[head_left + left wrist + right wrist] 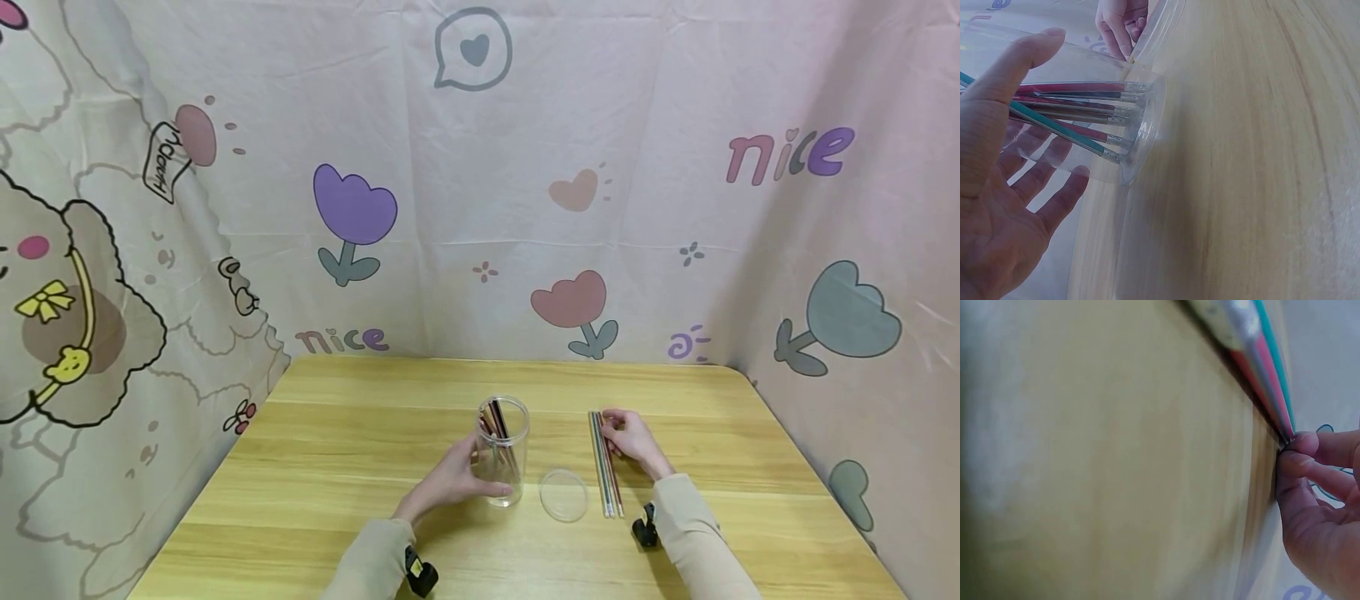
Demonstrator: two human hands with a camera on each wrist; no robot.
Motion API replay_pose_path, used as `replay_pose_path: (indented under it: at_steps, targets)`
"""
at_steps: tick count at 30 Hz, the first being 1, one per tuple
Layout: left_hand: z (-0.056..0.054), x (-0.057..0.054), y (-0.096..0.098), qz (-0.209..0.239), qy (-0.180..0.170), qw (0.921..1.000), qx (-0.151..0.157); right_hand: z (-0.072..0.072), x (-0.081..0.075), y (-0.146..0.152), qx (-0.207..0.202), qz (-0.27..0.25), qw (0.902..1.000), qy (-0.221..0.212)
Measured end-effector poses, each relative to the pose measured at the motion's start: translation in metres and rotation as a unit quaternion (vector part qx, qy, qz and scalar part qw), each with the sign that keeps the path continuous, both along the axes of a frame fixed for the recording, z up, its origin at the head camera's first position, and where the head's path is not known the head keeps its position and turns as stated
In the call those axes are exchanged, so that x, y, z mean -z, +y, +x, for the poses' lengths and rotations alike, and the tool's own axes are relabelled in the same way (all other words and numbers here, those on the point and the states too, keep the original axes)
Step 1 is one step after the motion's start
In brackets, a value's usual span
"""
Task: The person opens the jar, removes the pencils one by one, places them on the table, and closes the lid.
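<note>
My left hand [459, 477] grips a clear cylindrical jar [517, 446] that stands upright on the table, thumb on the near side. Several pencils [1066, 119] lean inside it, red, dark and teal, with metal ferrules at the jar's bottom. To the right, a few loose pencils [604, 467] lie side by side on the tabletop, pointing away from me. At their far ends my right hand [632, 435] has thumb and fingertips together, seemingly pinching a pencil at its tip. The exact grip is partly hidden by the fingers.
A round clear lid [564, 495] lies flat between the jar and the loose pencils. The wooden table [360, 417] meets a printed cloth backdrop [480, 208] at the back and sides. Each wrist carries a small black camera [422, 575].
</note>
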State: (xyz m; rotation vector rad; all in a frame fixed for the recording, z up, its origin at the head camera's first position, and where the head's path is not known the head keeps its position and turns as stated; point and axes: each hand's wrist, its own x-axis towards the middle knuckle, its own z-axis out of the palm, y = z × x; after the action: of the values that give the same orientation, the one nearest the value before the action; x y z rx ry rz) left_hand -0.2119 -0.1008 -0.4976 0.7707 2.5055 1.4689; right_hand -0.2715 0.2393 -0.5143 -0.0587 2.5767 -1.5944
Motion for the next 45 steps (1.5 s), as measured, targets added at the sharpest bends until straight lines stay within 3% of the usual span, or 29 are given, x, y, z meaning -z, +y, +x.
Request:
replay_pose_path:
  at_steps: [16, 25, 45]
  targets:
    - [-0.001, 0.001, -0.001, 0.003, 0.007, 0.9999, 0.009, 0.003, 0.0, 0.006, -0.014, -0.017, 0.9998, 0.003]
    - [-0.001, 0.0, 0.0, 0.003, 0.005, 1.0, 0.005, 0.003, -0.001, 0.01, -0.025, -0.034, 0.9989, -0.018]
    - [0.0, -0.001, 0.0, 0.009, -0.001, 0.9999, 0.006, 0.004, -0.005, 0.005, -0.005, -0.03, 0.9989, -0.037]
